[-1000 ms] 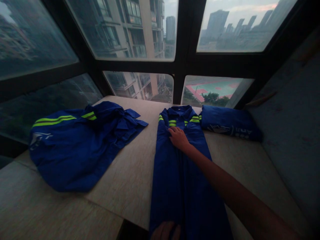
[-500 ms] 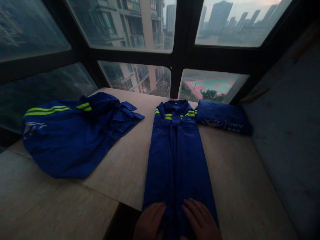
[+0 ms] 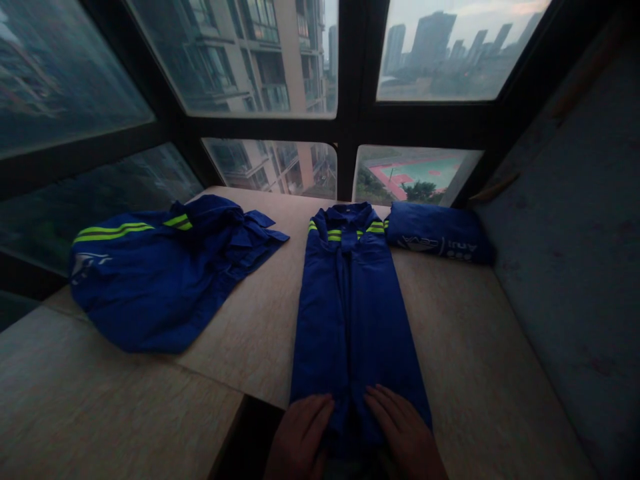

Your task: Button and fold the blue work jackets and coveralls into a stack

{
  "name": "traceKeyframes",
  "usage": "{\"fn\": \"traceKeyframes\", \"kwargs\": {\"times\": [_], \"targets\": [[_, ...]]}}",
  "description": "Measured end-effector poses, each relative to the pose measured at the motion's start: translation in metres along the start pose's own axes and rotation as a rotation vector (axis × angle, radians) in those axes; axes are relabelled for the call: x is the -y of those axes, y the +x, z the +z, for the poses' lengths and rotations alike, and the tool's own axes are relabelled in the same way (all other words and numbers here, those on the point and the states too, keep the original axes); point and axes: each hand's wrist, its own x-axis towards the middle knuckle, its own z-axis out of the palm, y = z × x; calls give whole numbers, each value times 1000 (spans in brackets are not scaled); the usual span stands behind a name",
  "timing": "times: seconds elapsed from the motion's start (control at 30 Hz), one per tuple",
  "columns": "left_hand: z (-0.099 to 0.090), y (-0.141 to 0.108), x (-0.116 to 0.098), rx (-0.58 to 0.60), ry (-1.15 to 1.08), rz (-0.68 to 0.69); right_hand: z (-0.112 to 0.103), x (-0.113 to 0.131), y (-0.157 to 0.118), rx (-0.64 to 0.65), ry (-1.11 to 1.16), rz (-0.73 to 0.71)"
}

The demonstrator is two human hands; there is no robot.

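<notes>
A blue work jacket with yellow-green stripes lies lengthwise before me, collar away from me and sides folded in to a narrow strip. At its near end my left hand is closed over the left side, fingers together on top of the cloth. My right hand grips the right side in the same way. Both thumbs are mostly hidden, and the lowest part of the jacket is dark between the hands. A rolled blue garment with white print sits beside the collar on the right.
Another blue striped garment lies loosely crumpled on the left of the pale stone-like ledge. Dark window frames stand behind the ledge, and a wall bounds it on the right. A dark gap opens left of my left hand.
The view has shifted slightly. Both hands remain on the jacket's near end, which has drawn in a little, with a darker hollow now showing between them.
</notes>
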Motion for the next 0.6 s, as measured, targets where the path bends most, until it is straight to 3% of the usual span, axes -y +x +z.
{"fn": "traceKeyframes", "kwargs": {"times": [0.13, 0.2, 0.37, 0.5, 0.6], "targets": [[3, -3, 1, -67, 61, 92, -9, -10, -12, -89, -104, -74], [9, -5, 2, -48, 113, 129, -7, -12, -16, -117, -170, -71], [28, -7, 2, 45, 208, 234, 9, -10, -16, -73, -337, -254], [31, -11, 9, 159, 135, 253, 25, 7, -13, -215, -328, -154], [20, -9, 18, 272, -46, 202, 41, 28, -4, -311, -290, -99]]}}
